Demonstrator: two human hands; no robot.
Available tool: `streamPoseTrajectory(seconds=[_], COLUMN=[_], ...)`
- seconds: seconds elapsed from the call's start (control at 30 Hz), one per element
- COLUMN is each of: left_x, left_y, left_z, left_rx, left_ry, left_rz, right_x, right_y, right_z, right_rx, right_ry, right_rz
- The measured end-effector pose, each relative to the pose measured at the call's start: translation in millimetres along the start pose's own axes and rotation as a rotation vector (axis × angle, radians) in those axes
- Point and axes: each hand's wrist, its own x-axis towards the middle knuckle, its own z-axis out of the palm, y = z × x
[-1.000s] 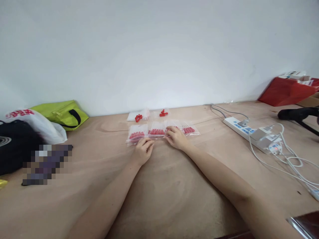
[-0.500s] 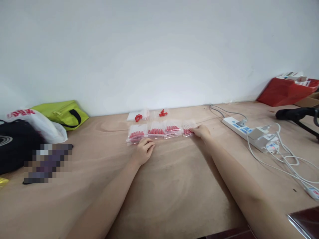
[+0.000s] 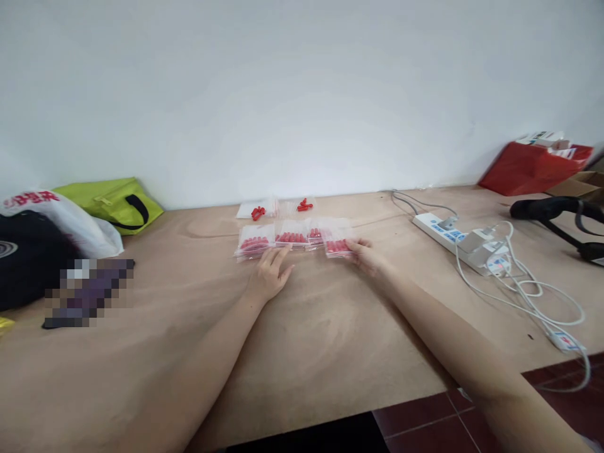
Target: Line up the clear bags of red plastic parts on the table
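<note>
Several clear plastic zip bags of small red pieces lie in a row on the wooden table (image 3: 302, 340). My right hand (image 3: 369, 257) pinches the right edge of the rightmost bag (image 3: 338, 245), which overlaps the bag (image 3: 315, 231) to its left. My left hand (image 3: 271, 274) rests with fingers stretched out, its tips at the near edge of the left bags, between the leftmost bag (image 3: 255, 240) and the bag (image 3: 290, 236) beside it. Behind the row lie two loose groups of red pieces, a left group (image 3: 258, 212) and a right group (image 3: 304, 205), on clear bags.
To the right lie a white power strip (image 3: 438, 231) with plugs and tangled cables, a black curved stand (image 3: 542, 211) and a red bag (image 3: 528, 170) of boxes. At left are a yellow-green bag (image 3: 113, 201), a white plastic bag (image 3: 89, 223) and a black bag (image 3: 33, 258).
My right hand has drawn the rightmost bag left and nearer, over its neighbour. The fingers of my left hand have uncurled and stretched out. The camera view has shifted slightly.
</note>
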Motion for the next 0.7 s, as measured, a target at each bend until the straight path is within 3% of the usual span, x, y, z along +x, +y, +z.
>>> streamPoseTrajectory(seconds=[0.1,0.2,0.37,0.47,0.6,0.7], left_x=[-1.7,-2.4,-1.1,-0.8,-0.8,-0.9], left_y=[5.7,5.3,2.0,3.3,6.2,6.9], left_z=[0.9,4.9,8.7,7.3,5.6,4.9], left_rx=[-0.005,-0.025,-0.056,-0.023,0.01,0.009], left_ry=[0.029,0.049,0.048,0.064,0.059,0.06], left_rz=[0.087,0.156,0.205,0.211,0.217,0.234], right_x=[-7.1,-11.5,-11.2,-10.1,-11.7,-14.1], right_y=[13.6,19.3,23.7,29.6,34.9,34.7], right_z=[41.1,65.1,61.7,42.4,17.0,10.2], right_rx=[0.091,0.1,0.078,-0.087,-0.552,-0.907], right_ry=[-0.117,-0.226,-0.273,-0.226,-0.272,-0.285], right_rz=[0.121,0.139,0.108,-0.151,-0.688,-1.02])
